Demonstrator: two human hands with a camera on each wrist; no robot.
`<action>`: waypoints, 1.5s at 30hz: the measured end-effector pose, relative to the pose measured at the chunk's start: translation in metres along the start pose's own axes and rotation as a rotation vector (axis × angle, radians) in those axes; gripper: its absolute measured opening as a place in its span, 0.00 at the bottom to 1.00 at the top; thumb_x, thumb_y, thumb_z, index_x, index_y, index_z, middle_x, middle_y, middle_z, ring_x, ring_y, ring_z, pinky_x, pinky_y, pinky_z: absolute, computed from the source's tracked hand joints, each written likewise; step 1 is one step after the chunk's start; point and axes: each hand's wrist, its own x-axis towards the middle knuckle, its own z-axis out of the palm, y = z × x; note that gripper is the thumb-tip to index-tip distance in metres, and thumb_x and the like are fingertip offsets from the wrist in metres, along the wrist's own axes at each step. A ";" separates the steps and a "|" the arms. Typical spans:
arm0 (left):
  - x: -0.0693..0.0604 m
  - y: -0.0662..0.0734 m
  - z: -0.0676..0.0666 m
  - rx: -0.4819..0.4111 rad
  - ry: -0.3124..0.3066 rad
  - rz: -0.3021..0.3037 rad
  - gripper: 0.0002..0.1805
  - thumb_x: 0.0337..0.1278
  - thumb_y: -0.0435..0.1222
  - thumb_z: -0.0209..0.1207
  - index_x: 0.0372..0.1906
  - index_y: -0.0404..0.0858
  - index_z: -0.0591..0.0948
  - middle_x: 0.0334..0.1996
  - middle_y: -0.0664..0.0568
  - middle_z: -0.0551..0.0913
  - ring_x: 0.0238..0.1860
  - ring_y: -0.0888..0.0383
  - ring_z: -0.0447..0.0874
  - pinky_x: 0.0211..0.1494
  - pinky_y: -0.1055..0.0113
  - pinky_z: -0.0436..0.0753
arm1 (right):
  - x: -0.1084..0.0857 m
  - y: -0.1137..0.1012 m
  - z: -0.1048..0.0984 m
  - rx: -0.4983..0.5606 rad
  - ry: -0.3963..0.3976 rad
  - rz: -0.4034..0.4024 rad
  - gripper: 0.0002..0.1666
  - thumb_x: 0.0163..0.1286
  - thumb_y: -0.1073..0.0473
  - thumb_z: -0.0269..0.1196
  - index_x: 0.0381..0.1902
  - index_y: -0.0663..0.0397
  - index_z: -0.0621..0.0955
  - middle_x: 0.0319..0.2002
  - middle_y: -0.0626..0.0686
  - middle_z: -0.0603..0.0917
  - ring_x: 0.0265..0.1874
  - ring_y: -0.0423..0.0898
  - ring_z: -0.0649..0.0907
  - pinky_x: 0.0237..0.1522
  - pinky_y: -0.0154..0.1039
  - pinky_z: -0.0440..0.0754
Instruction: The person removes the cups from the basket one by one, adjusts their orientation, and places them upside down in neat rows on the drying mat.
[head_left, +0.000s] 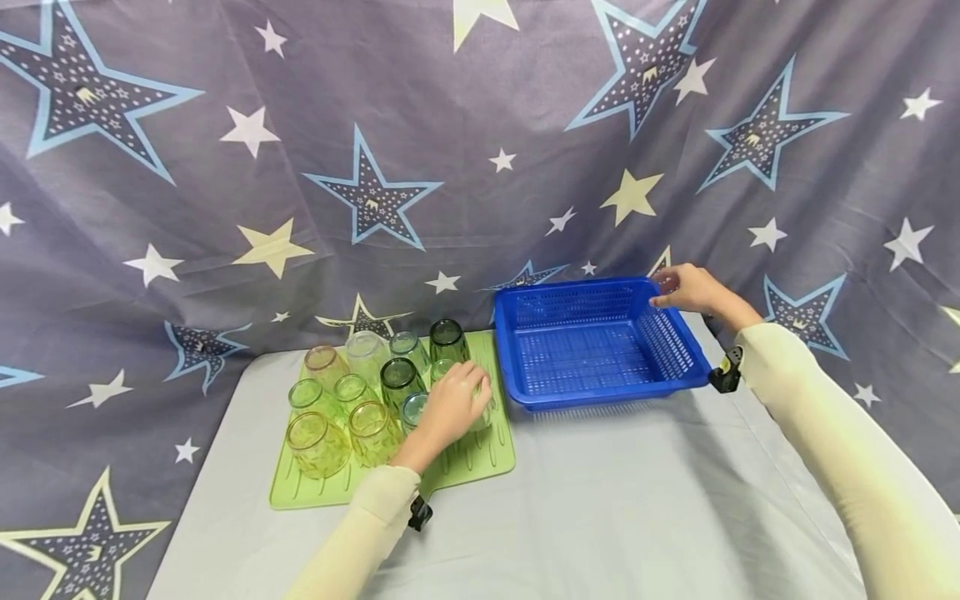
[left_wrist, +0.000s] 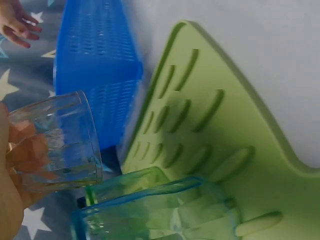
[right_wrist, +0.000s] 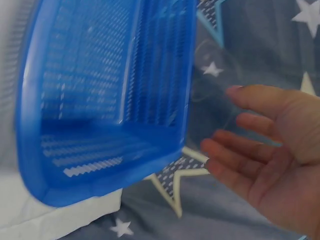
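My left hand (head_left: 455, 403) is over the right part of a green drying mat (head_left: 480, 467). It grips a clear glass (left_wrist: 60, 145), tilted on its side in the left wrist view, fingers seen through its wall. Close by stand a blue-rimmed glass (left_wrist: 170, 210) and a green glass (head_left: 442, 367). My right hand (head_left: 692, 290) is at the back right corner of a blue plastic basket (head_left: 525, 392). Its fingers are loosely bent and apart in the right wrist view; a faint see-through outline near the fingertips is too unclear to name.
Several more glasses stand on the mat, among them a dark glass (head_left: 401, 383), a yellow glass (head_left: 317, 446) and a pinkish glass (head_left: 324, 364). The basket sits right beside the mat on a white-covered table (head_left: 600, 500). A star-patterned curtain (head_left: 465, 108) hangs directly behind.
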 end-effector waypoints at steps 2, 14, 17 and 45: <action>-0.002 -0.001 0.003 0.012 -0.005 0.020 0.12 0.71 0.39 0.51 0.42 0.39 0.85 0.41 0.50 0.85 0.43 0.51 0.82 0.48 0.57 0.85 | 0.000 0.009 0.002 -0.026 -0.036 0.032 0.33 0.67 0.57 0.68 0.61 0.77 0.75 0.54 0.77 0.81 0.53 0.73 0.81 0.56 0.64 0.80; -0.011 -0.006 0.020 0.068 -0.085 0.125 0.10 0.71 0.39 0.54 0.44 0.40 0.84 0.43 0.51 0.85 0.47 0.52 0.83 0.58 0.55 0.82 | -0.008 0.049 0.012 0.085 -0.211 0.210 0.37 0.68 0.61 0.66 0.64 0.85 0.68 0.59 0.81 0.75 0.50 0.72 0.84 0.49 0.58 0.86; -0.012 -0.006 0.023 0.086 -0.091 0.157 0.10 0.72 0.38 0.53 0.43 0.41 0.84 0.42 0.51 0.85 0.45 0.53 0.81 0.53 0.59 0.83 | -0.008 0.054 0.013 0.105 -0.215 0.234 0.36 0.67 0.62 0.66 0.61 0.87 0.69 0.52 0.80 0.80 0.47 0.71 0.85 0.47 0.56 0.88; -0.029 -0.013 0.046 0.159 -0.150 0.137 0.11 0.74 0.41 0.53 0.46 0.42 0.84 0.45 0.50 0.84 0.49 0.51 0.81 0.56 0.53 0.82 | 0.002 0.078 0.039 0.210 -0.130 0.366 0.13 0.58 0.69 0.68 0.35 0.79 0.79 0.23 0.60 0.84 0.21 0.46 0.85 0.29 0.44 0.90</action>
